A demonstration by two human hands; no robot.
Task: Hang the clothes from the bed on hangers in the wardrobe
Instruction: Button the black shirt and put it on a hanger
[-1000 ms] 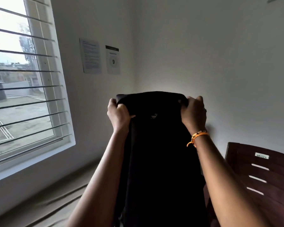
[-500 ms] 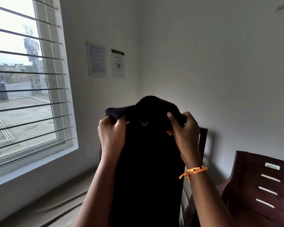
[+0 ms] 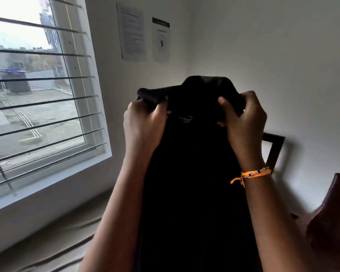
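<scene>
Taking the black garment [image 3: 192, 173] as our landmark, we start at its far left, where a barred window [image 3: 37, 91] lets in the daylight that falls on it. Just left of the garment's top, our left hand [image 3: 145, 126] has its grip clenched around a bunched fold of the collar, fingers curled over the cloth. Above the garment, two paper notices [image 3: 145, 34] are stuck to the wall. The garment itself hangs straight down between our forearms, raised in front of us with its inner neck label [image 3: 185, 119] facing us; we judge this hold keeps the neck opening spread and readable, so a hanger can go in the right way round. No hanger or wardrobe is in view. At the garment's upper right, our right hand [image 3: 243, 122] pinches the other side of the collar, thumb on top, an orange wristband [image 3: 253, 173] below it. Right of the garment stand dark wooden chairs [image 3: 330, 222].
</scene>
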